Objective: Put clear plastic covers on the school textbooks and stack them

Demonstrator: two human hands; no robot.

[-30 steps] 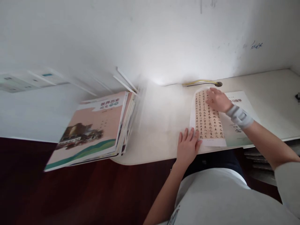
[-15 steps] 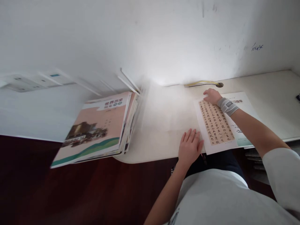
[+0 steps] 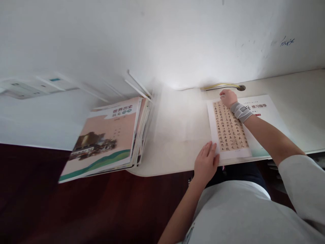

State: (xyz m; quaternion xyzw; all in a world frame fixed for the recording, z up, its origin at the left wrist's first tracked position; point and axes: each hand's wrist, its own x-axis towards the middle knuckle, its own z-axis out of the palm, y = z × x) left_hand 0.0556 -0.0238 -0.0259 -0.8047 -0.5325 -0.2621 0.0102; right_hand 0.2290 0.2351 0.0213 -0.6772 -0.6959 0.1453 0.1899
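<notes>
A white sheet with a tan block of calligraphy columns (image 3: 230, 128) lies on the pale desk (image 3: 175, 135), over a white and green booklet (image 3: 264, 110). My left hand (image 3: 206, 162) lies flat at the sheet's near left corner, fingers stretched out and touching its edge. My right hand (image 3: 228, 97), with a grey wrist band, rests at the sheet's far edge with the fingers curled down on the paper.
A stack of textbooks with a pink and green cover (image 3: 106, 139) overhangs the desk's left end. A yellow cable and a round cable hole (image 3: 240, 87) lie by the white wall. Loose papers (image 3: 38, 84) sit at far left. Dark floor lies below.
My right hand slid from the middle of the sheet up to its far edge. The sheet turned and now lies straighter. My left hand stayed at its near corner.
</notes>
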